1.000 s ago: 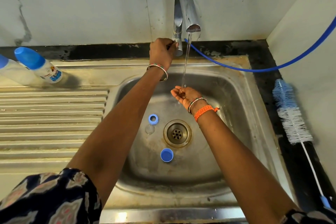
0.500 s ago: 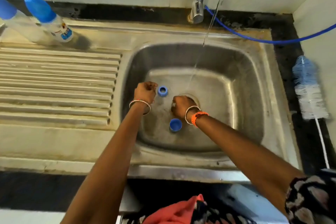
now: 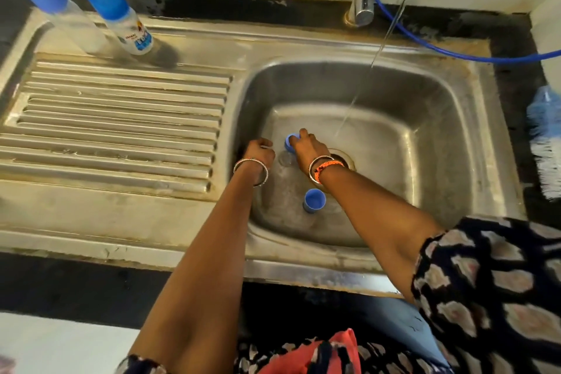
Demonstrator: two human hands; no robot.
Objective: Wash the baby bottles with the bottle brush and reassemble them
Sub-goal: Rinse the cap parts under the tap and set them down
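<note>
1. The right hand [image 3: 306,147] pinches the blue ring [image 3: 290,142] on the sink [image 3: 425,94] floor.
2. The left hand [image 3: 259,152] is curled beside it; what it holds is unclear.
3. A blue cap [image 3: 314,200] sits nearer, apart.
4. Water [image 3: 361,82] runs.

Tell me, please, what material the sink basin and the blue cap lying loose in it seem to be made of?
The sink basin looks like stainless steel with a dull, brushed finish: grey metal with soft reflections and water stains. The blue cap looks like plastic, matte to slightly glossy: uniform opaque colour and a thin moulded wall. Neither is certain from the look alone.
</note>
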